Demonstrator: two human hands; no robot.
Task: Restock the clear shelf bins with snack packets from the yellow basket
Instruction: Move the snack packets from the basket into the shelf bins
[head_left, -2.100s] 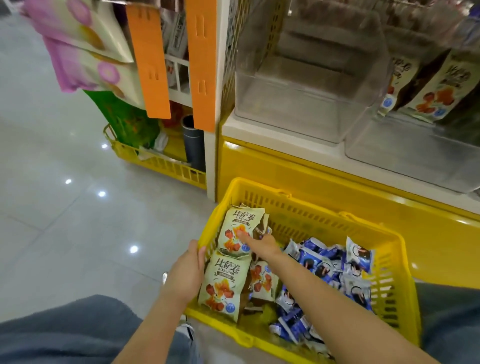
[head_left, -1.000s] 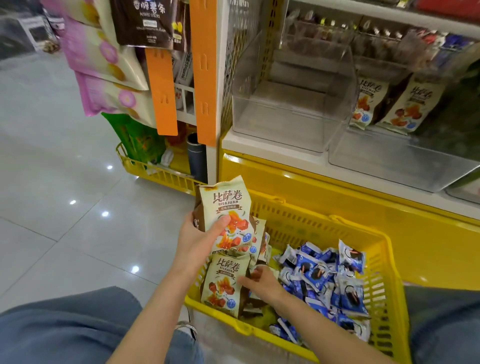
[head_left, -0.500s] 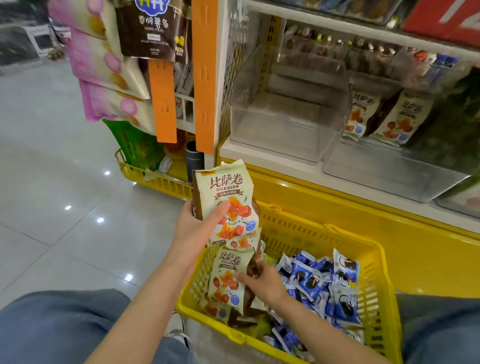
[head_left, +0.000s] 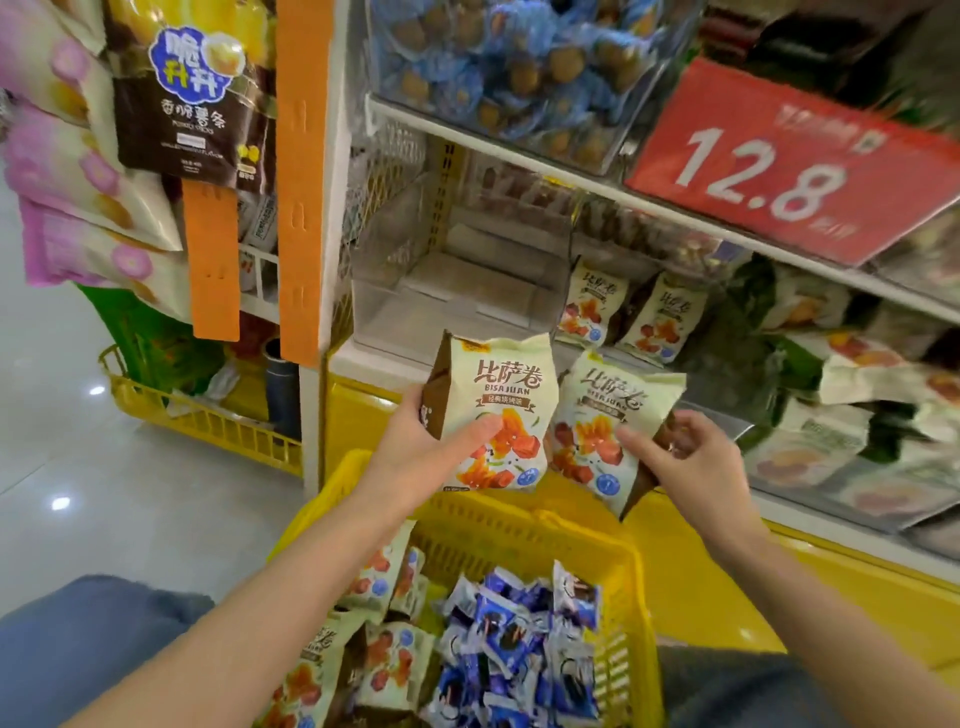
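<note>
two packets up, bins just ahead

nearest me, the yellow basket (head_left: 519, 525) sits between the person's knees, with more cream packets (head_left: 384, 665) on its left side and blue packets (head_left: 519, 644) on its right. above its far rim, the left hand (head_left: 415, 447) has its grip clamped on one cream packet (head_left: 498, 384), thumb laid across the printed front. the right hand (head_left: 685, 462) pinches a second packet (head_left: 613, 400) by its lower right edge. the two hang side by side, just short of the shelf.

beyond them stands an empty clear bin (head_left: 457, 291), and right of it a bin (head_left: 660, 358) with two matching packets (head_left: 592, 306) upright at the back. i'd say the matching bin is the sensible home. lift each packet over the front wall one hand at a time, face forward and upright. the right's thin pinch looks likeliest to slip, so place that one first.
</note>
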